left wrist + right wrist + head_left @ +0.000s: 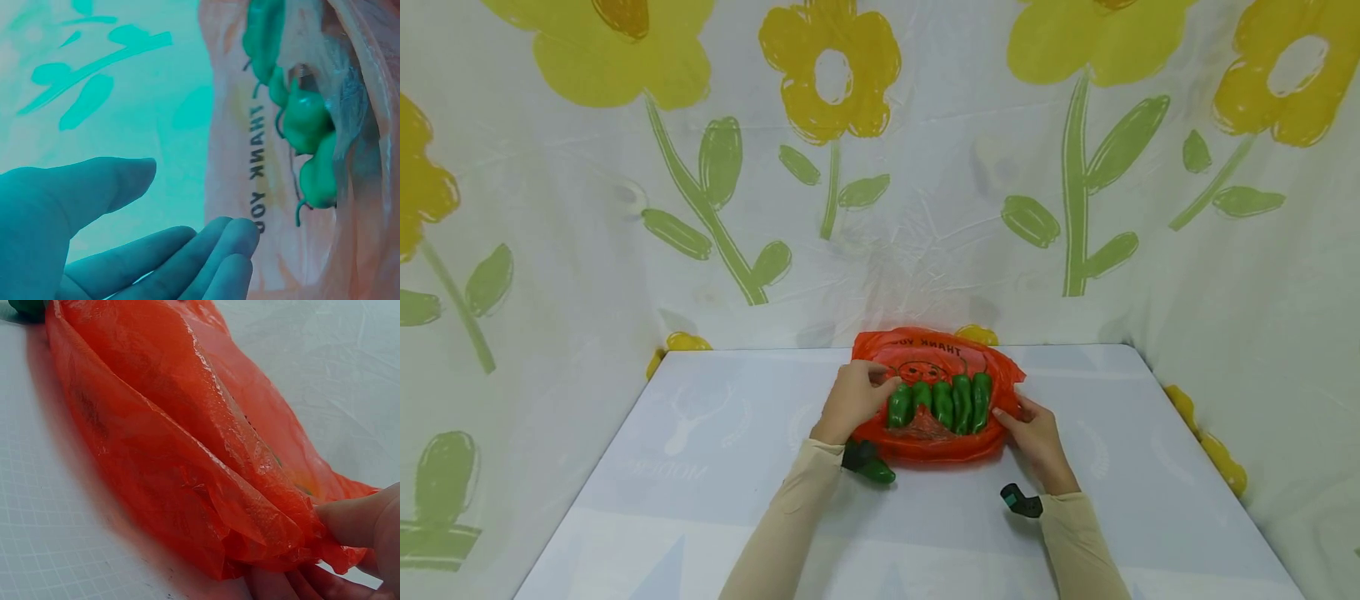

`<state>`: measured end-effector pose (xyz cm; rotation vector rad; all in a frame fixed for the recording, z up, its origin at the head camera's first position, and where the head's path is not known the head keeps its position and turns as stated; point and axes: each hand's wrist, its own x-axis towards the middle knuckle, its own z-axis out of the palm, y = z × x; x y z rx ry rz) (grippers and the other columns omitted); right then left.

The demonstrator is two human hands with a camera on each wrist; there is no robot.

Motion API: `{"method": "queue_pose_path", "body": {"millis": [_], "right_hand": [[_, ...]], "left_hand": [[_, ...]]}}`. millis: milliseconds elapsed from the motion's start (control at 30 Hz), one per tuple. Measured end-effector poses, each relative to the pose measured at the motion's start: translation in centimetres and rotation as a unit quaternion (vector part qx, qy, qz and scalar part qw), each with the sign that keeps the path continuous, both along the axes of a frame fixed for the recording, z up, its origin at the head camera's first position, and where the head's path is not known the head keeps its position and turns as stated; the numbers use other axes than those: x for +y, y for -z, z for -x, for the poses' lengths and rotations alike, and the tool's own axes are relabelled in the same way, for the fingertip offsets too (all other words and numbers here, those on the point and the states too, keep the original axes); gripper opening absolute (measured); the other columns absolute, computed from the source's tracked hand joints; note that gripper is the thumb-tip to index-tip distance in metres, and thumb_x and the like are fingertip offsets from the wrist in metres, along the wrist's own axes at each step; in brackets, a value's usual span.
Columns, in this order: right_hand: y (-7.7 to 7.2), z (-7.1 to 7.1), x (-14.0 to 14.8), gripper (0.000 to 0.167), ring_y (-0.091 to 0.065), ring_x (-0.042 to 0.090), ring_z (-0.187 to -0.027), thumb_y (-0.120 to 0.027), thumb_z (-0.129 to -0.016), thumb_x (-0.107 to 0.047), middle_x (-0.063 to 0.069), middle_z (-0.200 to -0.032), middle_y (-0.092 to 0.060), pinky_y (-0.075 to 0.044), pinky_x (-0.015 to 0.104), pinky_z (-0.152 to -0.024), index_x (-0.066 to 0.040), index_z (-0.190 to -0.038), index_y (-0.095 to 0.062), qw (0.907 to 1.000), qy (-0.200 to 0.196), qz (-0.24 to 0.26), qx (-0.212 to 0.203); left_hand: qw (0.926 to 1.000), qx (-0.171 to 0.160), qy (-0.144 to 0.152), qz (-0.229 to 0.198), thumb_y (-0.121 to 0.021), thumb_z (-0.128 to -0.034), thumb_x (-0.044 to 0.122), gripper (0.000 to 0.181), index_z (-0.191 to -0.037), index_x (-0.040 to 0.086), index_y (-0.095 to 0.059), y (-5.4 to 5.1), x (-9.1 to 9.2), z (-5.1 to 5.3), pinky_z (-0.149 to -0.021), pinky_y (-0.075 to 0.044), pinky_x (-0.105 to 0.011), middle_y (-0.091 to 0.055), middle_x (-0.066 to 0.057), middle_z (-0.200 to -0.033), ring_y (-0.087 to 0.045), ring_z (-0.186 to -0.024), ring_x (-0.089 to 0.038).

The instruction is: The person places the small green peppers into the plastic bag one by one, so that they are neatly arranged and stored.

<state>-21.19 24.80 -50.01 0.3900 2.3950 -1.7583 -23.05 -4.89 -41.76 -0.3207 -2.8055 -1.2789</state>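
A red plastic bag (940, 451) printed "THANK YOU" lies with its mouth spread on the table. Several green peppers (962, 404) sit side by side in it, stems toward the back. My left hand (852, 402) is over the bag's left side; in the left wrist view its thumb and fingers (228, 240) are apart, with nothing between them. On the right, my right hand (1037, 437) pinches the bag's edge between thumb (353, 520) and fingers, the crumpled film bunched there. Another green pepper (880, 472) lies outside the bag, partly hidden by the left wrist's camera.
The white table (715, 467) has faint printed patterns and ends just behind the bag. A curtain (925, 192) with yellow flowers hangs along the back and sides. Dark cameras (1021, 502) are strapped at both wrists.
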Motion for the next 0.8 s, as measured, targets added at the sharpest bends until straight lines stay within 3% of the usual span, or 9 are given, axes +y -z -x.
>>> {"method": "queue_pose_path", "body": {"millis": [100, 333, 533, 800], "right_hand": [[0.0, 0.0, -0.1, 0.069, -0.051, 0.039, -0.141, -0.063, -0.104, -0.027, 0.025, -0.160, -0.043, -0.050, 0.046, -0.111, -0.008, -0.162, -0.031, 1.0000, -0.001, 0.004, 0.000], [-0.1, 0.0, -0.1, 0.068, -0.054, 0.035, -0.135, -0.063, -0.104, -0.028, 0.024, -0.159, -0.045, -0.055, 0.040, -0.107, -0.009, -0.162, -0.033, 1.0000, 0.002, 0.001, -0.006], [-0.2, -0.1, -0.1, 0.068, -0.050, 0.038, -0.143, -0.062, -0.104, -0.026, 0.025, -0.161, -0.042, -0.049, 0.043, -0.113, -0.006, -0.162, -0.031, 0.9999, -0.005, 0.011, 0.005], [-0.3, -0.1, -0.2, 0.069, -0.048, 0.041, -0.145, -0.061, -0.105, -0.026, 0.026, -0.162, -0.040, -0.045, 0.049, -0.115, -0.006, -0.163, -0.029, 0.9999, -0.008, 0.007, 0.004]], "left_hand": [[0.9994, 0.000, -0.012, -0.033, -0.073, -0.0969, 0.027, 0.037, -0.119, -0.002, -0.075, -0.4, -0.9, -0.6, -0.092, -0.061, -0.046, -0.077, -0.018, -0.115, -0.075, -0.101, -0.031], [0.9955, 0.009, -0.051, -0.079, -0.075, -0.0957, 0.029, 0.035, -0.117, 0.001, -0.076, -0.5, -2.9, -2.1, -0.088, -0.062, -0.042, -0.078, -0.012, -0.105, -0.075, -0.093, -0.024], [0.9911, 0.021, -0.078, -0.106, -0.076, -0.0944, 0.026, 0.031, -0.113, 0.002, -0.078, -0.4, -4.1, -2.9, -0.084, -0.063, -0.040, -0.080, -0.013, -0.102, -0.075, -0.090, -0.023], [0.9856, 0.006, -0.111, -0.127, -0.075, -0.0953, 0.029, 0.031, -0.112, 0.003, -0.078, 0.3, -5.8, -4.0, -0.068, -0.058, -0.026, -0.080, -0.013, -0.100, -0.073, -0.085, -0.021]]}}
